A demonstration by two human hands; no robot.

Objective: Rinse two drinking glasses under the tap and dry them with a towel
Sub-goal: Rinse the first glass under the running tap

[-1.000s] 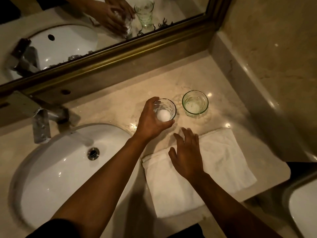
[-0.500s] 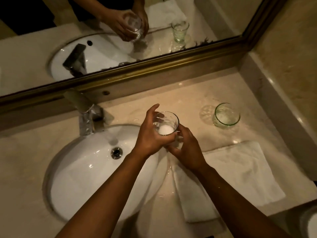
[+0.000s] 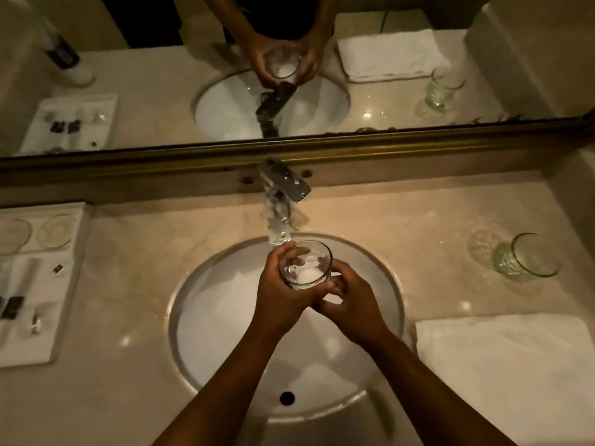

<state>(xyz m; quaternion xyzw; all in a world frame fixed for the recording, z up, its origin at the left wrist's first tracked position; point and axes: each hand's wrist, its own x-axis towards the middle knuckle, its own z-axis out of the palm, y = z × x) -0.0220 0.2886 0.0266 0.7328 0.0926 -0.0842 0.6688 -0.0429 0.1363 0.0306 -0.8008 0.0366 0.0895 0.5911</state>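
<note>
I hold a clear drinking glass (image 3: 306, 265) upright over the white sink (image 3: 225, 317), just in front of the chrome tap (image 3: 281, 201). My left hand (image 3: 283, 294) grips its left side. My right hand (image 3: 351, 304) wraps its lower right side from beneath. No water runs from the spout that I can see. A second, green-tinted glass (image 3: 528, 257) stands on the marble counter (image 3: 418, 226) at the right. A folded white towel (image 3: 508, 365) lies on the counter at the front right.
A white tray (image 3: 35, 284) with small dishes and toiletry packets sits at the counter's left edge. A gold-framed mirror (image 3: 289, 152) runs along the back and reflects the scene. The sink overflow hole (image 3: 287, 398) faces me.
The glass has come off the counter by the towel and moved left over the sink, under the tap. My right hand left the towel and joined the glass.
</note>
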